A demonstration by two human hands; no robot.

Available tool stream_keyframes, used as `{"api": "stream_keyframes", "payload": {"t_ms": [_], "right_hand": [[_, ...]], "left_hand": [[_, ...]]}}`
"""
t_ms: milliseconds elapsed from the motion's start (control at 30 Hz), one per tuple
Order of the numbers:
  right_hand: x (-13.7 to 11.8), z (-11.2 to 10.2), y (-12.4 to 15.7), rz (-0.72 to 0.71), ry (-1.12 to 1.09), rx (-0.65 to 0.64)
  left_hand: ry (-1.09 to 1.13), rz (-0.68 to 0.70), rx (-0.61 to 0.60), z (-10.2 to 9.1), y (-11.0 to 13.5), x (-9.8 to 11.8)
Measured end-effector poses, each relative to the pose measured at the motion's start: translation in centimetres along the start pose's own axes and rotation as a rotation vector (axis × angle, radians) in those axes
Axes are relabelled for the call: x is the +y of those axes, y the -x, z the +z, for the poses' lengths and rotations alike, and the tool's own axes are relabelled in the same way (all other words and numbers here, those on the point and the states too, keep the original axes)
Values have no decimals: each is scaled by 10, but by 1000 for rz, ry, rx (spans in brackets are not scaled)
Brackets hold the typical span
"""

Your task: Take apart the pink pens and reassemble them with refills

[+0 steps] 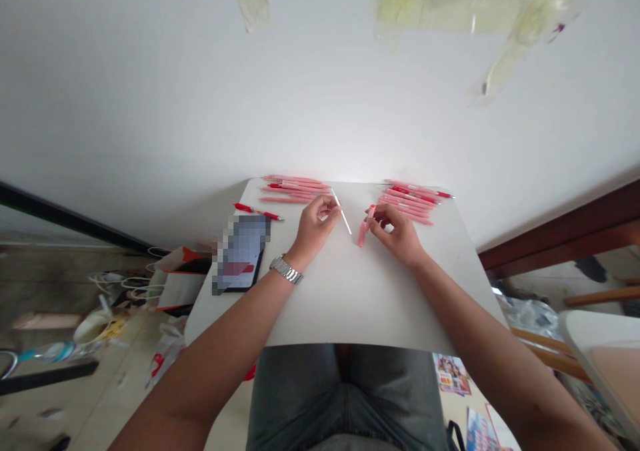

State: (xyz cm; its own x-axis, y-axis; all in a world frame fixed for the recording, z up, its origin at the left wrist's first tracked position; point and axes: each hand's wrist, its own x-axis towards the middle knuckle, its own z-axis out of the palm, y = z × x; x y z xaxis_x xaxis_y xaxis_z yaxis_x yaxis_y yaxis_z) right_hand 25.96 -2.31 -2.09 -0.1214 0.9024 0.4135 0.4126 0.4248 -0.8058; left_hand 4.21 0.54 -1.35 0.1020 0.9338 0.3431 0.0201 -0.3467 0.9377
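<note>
My left hand, with a metal watch at its wrist, pinches a thin white pen refill between thumb and fingers. The refill slants down toward the right over the white table. Across from it, my right hand is closed on a pink pen barrel, whose upper end shows an orange-red rim. A small gap separates refill and barrel. Beyond my left hand lies a group of pink pens. Another group of pink pens, with a few red ones among them, lies beyond my right hand.
A red pen and a phone lie on the table's left side. The white wall borders its far edge. Bags and a cup stand on the floor at left; a chair is at right.
</note>
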Motion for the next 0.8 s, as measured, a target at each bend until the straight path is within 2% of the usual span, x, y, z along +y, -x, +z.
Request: {"api": "stream_keyframes", "payload": {"t_ms": [200,433,800], "right_hand": [[2,-1,1,-16,9,-4],[2,-1,1,-19,12,-1],[6,-2,0,-34,43,-4]], "left_hand": [[54,-38,20,2,1,8],[116,-48,42,3,0,5],[397,-178,101,5,-3,1]]}}
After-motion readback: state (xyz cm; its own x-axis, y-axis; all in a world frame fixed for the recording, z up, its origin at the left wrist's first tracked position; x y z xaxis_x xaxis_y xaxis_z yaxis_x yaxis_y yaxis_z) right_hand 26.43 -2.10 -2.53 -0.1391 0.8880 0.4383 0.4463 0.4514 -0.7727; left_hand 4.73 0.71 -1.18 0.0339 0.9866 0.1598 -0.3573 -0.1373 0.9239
